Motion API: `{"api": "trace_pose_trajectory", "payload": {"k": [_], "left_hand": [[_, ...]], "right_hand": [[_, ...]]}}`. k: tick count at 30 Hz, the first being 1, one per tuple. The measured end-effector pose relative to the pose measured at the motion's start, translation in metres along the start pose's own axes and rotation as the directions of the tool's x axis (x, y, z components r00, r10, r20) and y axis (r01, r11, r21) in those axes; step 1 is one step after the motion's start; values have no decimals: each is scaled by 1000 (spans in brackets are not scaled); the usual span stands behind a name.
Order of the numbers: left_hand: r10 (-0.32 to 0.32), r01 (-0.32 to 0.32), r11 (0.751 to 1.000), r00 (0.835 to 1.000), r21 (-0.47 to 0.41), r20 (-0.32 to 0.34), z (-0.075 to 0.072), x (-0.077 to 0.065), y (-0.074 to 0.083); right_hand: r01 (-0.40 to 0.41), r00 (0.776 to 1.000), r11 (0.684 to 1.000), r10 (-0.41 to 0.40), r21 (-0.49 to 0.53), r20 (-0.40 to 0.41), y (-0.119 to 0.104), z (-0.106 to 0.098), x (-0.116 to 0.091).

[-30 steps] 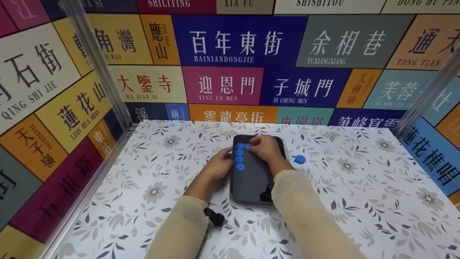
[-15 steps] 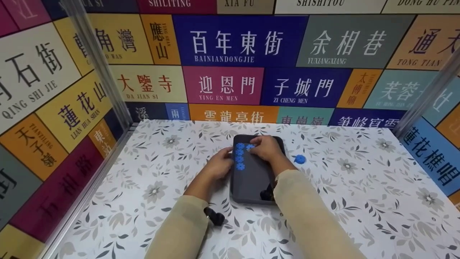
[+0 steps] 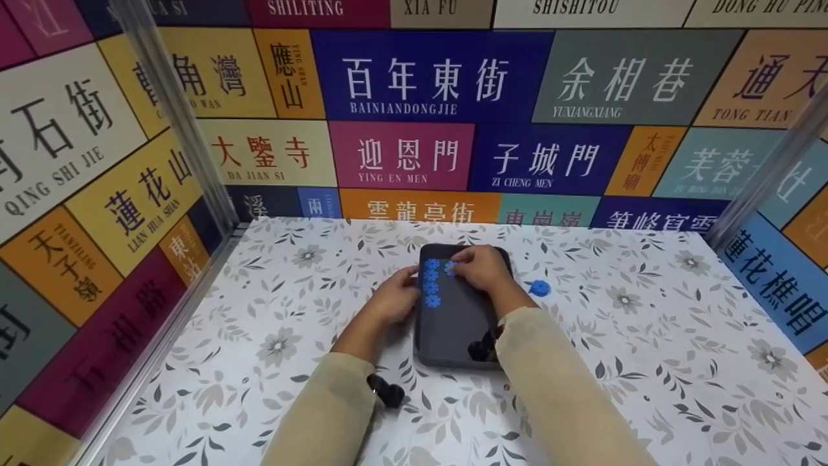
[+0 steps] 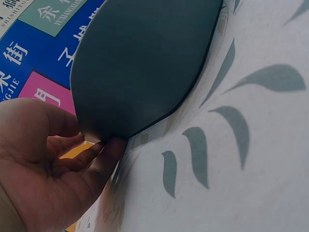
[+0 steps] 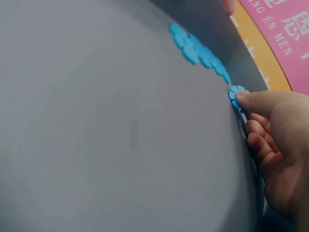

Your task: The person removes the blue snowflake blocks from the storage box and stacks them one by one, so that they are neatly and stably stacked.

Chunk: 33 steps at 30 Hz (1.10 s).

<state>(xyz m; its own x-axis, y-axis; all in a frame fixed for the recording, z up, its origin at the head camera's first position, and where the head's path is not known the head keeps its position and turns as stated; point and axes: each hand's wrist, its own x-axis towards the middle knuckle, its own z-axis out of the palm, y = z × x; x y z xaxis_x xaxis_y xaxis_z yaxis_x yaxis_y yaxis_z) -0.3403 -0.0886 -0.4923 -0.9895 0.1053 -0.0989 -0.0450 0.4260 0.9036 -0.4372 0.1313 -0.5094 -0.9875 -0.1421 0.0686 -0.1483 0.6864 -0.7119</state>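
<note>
- Pinching a blue flower-shaped piece between thumb and finger, the right hand is over the far part of the gray tray; whether the piece touches the tray's floor I cannot tell.
- Gripping the tray at its left side, the left hand has its fingertips curled against the outer wall near the far corner.
- Along the tray's left wall, inside, runs a column of blue pieces, set close together; the pinched one is just to the right of the column's far end.
- To the right of the tray, near the right forearm, a small blue clump lies on the surface; how many pieces it holds is too small to tell.
- Both arms wear beige sleeves, with a black device at each wrist.
- The surface is white with gray leaves and flowers.
- Behind it stands a wall of colored panels lettered in Chinese and Latin script, with upright posts at its corners.
</note>
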Motion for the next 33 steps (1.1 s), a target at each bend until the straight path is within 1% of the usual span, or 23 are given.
{"api": "trace_pose_trajectory", "payload": {"k": [3,7,12,15,17,19,21,23,26,29,31,33], "left_hand": [[15,-15,1000,1000,-6,0,0,0,-1],[15,-15,1000,1000,-4,1,0,1,-2],[11,-11,1000,1000,13,-1,-1,0,-2],[5,-5,1000,1000,8,-6,-1,0,-2],[5,-5,1000,1000,-1,-8,0,0,-2],[5,-5,1000,1000,-7,-10,1,0,-3],[5,-5,1000,1000,-15,-11,2,0,-3],[2,-2,1000,1000,-21,-11,2,0,-4],[-3,3,1000,1000,-25,-10,2,-1,-3],[-5,5,1000,1000,-29,-7,1,-2,-2],[-4,4,999,1000,-34,-7,1,-2,-2],[-4,4,999,1000,-41,-7,0,-1,-3]], "right_hand": [[15,1000,1000,-14,26,-7,1,1,-1],[18,1000,992,-16,129,-16,-1,2,-2],[48,998,969,-38,242,-44,-8,4,-1],[57,997,961,-40,270,-70,-13,3,-1],[63,995,961,-40,269,-90,-16,1,-1],[60,994,960,-31,273,-109,-20,-2,-1],[50,993,951,-14,306,-118,-25,-6,-1],[31,993,929,13,369,-117,-31,-11,-2],[3,993,865,56,501,-102,-40,-21,-6],[-14,992,812,83,583,-93,-45,-33,-14],[-20,992,791,94,612,-89,-45,-40,-20],[-28,991,779,106,626,-87,-43,-47,-26]]}}
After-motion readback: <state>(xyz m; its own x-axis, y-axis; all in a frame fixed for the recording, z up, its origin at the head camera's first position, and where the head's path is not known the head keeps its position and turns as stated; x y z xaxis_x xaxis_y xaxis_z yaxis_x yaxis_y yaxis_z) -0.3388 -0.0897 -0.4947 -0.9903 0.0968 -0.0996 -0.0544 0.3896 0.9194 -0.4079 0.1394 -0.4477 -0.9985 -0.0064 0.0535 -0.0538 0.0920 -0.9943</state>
